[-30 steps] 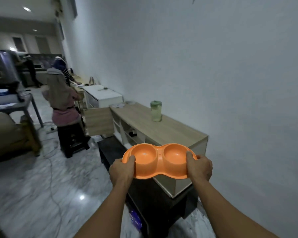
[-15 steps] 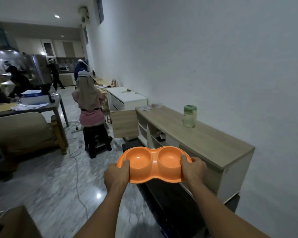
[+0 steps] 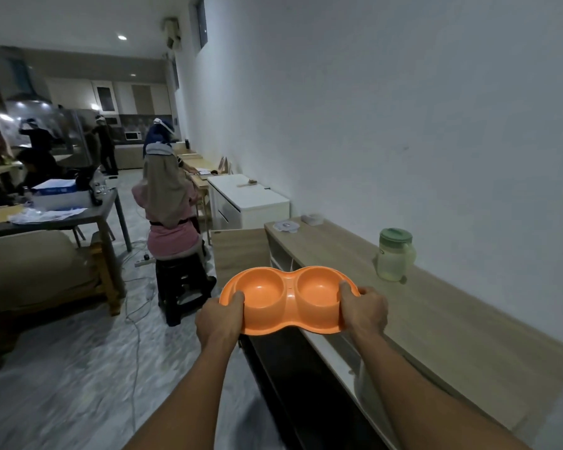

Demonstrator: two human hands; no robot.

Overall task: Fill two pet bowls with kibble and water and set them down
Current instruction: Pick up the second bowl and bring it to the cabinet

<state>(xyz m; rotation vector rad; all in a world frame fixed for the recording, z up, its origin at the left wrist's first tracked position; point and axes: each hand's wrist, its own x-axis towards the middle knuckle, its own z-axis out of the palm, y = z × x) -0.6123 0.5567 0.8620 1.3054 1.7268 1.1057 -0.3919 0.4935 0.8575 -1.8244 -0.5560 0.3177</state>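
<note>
**Both hands carry an orange double bowl beside a wooden sideboard**

Both hands grip one orange plastic double pet bowl [image 3: 290,302], held level in the air at the near centre of the view. The left hand [image 3: 220,321] is clamped on the bowl's left end, thumb over the rim and fingers underneath. The right hand [image 3: 364,311] is clamped the same way on the right end, thumb lying along the rim of the right well. Both round wells are bare inside.

The bowl hangs over the near-left edge of a long light-wood sideboard [image 3: 436,319] that runs along the white wall [image 3: 403,125] on the right. Below the bowl, a dark low cabinet [image 3: 293,384] stands against the sideboard's front. On the sideboard top, to the right of the bowl and farther off, stands a translucent plastic jug with a green lid [image 3: 394,254]. At the sideboard's far end lie two small pale lids or containers [image 3: 301,223], too small to tell apart.

Farther left, a seated person in a pink top [image 3: 169,206] sits on a black stool [image 3: 181,287] with their back to the camera. White cables [image 3: 135,303] trail over the grey marble floor [image 3: 62,384]. Several more people stand in the dim kitchen at the far left.
</note>
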